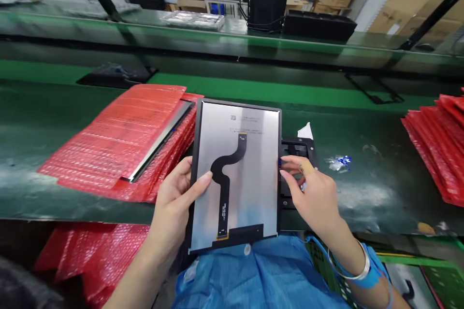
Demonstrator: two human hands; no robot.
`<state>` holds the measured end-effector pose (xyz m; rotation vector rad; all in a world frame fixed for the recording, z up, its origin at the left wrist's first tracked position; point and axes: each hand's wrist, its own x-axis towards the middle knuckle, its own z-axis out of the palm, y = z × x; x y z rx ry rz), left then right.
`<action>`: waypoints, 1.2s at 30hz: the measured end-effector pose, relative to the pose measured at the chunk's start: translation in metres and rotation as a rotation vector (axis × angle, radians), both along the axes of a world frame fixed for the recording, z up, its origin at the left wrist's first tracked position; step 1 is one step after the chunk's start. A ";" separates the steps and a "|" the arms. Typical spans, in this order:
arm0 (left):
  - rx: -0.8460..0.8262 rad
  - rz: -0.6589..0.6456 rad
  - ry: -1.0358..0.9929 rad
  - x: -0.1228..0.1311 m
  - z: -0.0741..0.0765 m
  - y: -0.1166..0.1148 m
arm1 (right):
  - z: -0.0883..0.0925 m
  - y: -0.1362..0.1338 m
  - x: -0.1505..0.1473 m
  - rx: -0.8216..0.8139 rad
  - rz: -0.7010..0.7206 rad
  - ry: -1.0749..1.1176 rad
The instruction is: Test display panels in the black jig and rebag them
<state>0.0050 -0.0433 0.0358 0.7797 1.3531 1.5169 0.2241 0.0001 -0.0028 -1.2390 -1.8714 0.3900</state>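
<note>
An LCD display panel point(253, 174) is held up in front of me, its silvery back facing me. A black flex cable point(225, 188) curves down that back. My left hand point(177, 190) is closed on the panel's left edge, thumb on the back beside the cable and fingers behind. My right hand point(313, 190) is at the right edge, thumb and forefinger pinched close to a tiny blue spot there; what lies between the fingertips is too small to make out. Partly hidden behind the panel and right hand, a black frame-like fixture point(308, 147) lies on the green bench point(373, 154).
Red bubble-wrap sleeves point(119, 135) are stacked at left, another panel point(163, 140) poking out. More red sleeves point(440, 149) lie at far right. Clear and blue film scraps point(340, 163) and a white scrap point(305, 131) are nearby. A green crate point(442, 280) stands lower right.
</note>
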 end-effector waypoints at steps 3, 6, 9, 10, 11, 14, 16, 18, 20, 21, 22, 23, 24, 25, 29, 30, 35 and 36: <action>0.018 -0.035 0.019 0.004 0.001 0.001 | 0.001 0.003 0.006 -0.047 -0.055 -0.076; -0.001 -0.064 0.039 0.006 0.001 0.001 | 0.004 0.005 0.009 -0.237 -0.047 -0.072; -0.040 -0.068 0.057 0.007 -0.002 0.005 | 0.005 0.008 0.013 -0.386 0.027 0.014; -0.053 -0.044 0.066 0.007 -0.002 0.006 | 0.004 0.011 0.016 -0.428 0.066 0.078; -0.059 -0.007 0.075 0.006 -0.002 0.008 | 0.002 0.013 0.022 -0.463 0.093 0.153; -0.026 0.138 0.086 0.002 0.004 0.013 | -0.007 0.029 0.058 -0.537 -0.045 0.209; -0.002 0.176 0.046 0.000 0.011 0.017 | -0.016 0.046 0.090 -0.575 -0.314 -0.005; -0.026 0.182 -0.028 -0.002 0.017 0.021 | -0.025 0.063 0.120 -0.588 -0.488 -0.152; -0.070 0.182 -0.113 -0.002 0.017 0.025 | -0.030 0.074 0.139 -0.573 -0.597 -0.248; -0.089 0.177 -0.150 -0.002 0.016 0.028 | -0.031 0.075 0.142 -0.558 -0.636 -0.285; -0.100 0.159 -0.184 -0.001 0.014 0.030 | -0.030 0.073 0.142 -0.546 -0.671 -0.318; -0.106 0.128 -0.216 0.000 0.011 0.032 | -0.027 0.068 0.137 -0.508 -0.693 -0.330; -0.105 0.090 -0.242 0.002 0.008 0.034 | -0.022 0.061 0.130 -0.427 -0.683 -0.314; -0.105 0.047 -0.261 0.004 0.005 0.036 | -0.017 0.051 0.119 -0.305 -0.622 -0.280; -0.105 -0.102 -0.284 0.016 -0.002 0.039 | 0.010 0.008 0.065 0.263 0.047 -0.213; -0.102 -0.133 -0.287 0.019 -0.002 0.039 | 0.015 0.001 0.052 0.318 0.193 -0.259; -0.059 -0.302 -0.322 0.029 0.002 0.030 | 0.026 -0.005 0.016 0.428 0.437 -0.265; -0.027 -0.346 -0.327 0.027 0.003 0.029 | 0.027 -0.003 0.016 0.365 0.396 -0.180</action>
